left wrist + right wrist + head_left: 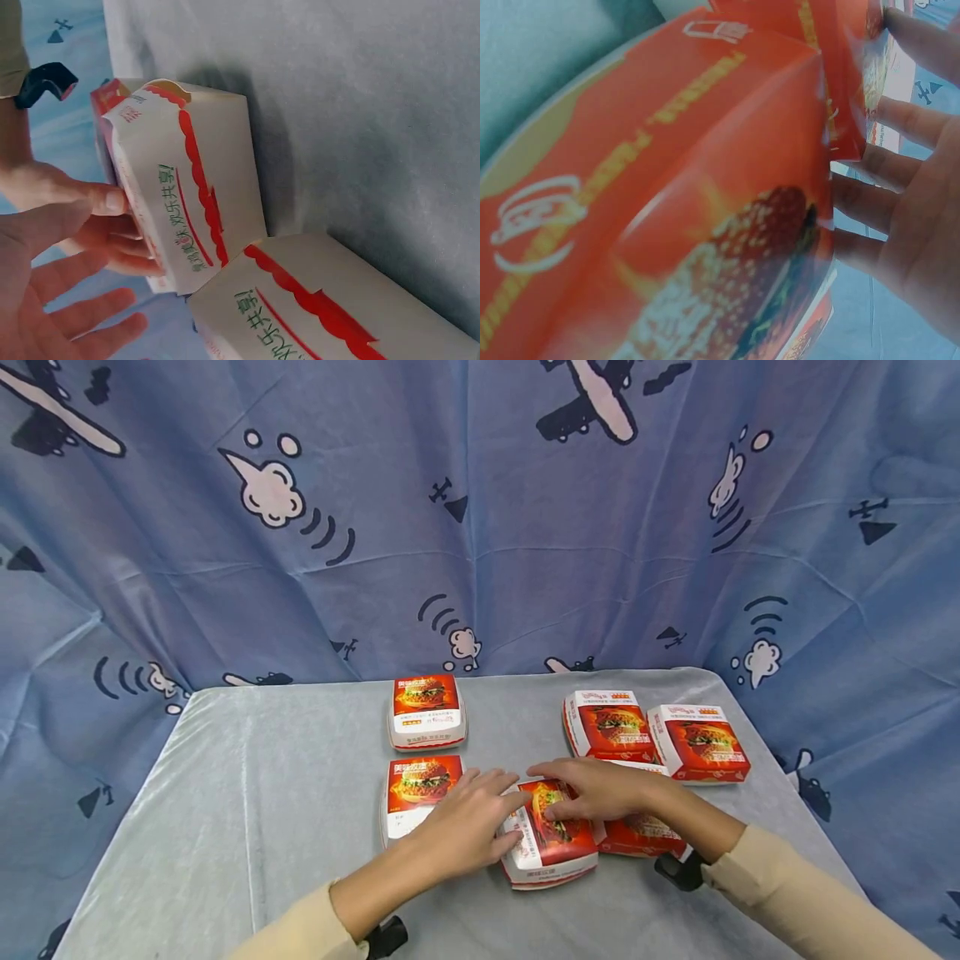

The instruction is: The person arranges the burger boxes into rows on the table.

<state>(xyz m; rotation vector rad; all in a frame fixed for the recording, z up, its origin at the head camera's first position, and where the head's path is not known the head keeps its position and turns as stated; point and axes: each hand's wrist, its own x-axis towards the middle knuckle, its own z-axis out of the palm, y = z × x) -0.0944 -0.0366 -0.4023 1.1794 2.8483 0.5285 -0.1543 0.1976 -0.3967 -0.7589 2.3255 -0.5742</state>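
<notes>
A red and white burger box (562,847) sits turned at an angle between the two hands. Over its top, the right hand (600,789) lays its thumb and extended fingers. Beside the left edge of that box hovers the left hand (468,827), which partly covers a second burger box (408,818). Spread, uncurled fingers show on the left hand (67,300) in the left wrist view; the right hand (97,210) touches the box (180,195) behind it. In the right wrist view the right hand (922,202) has loosely straight fingers against a red box (810,82).
Another burger box (427,714) stands at the back middle. On the right are two more boxes, one (611,727) beside the other (701,743), with a partly hidden box (645,837) in front. A grey cloth (315,793) covers the table; a blue patterned curtain (390,568) hangs behind.
</notes>
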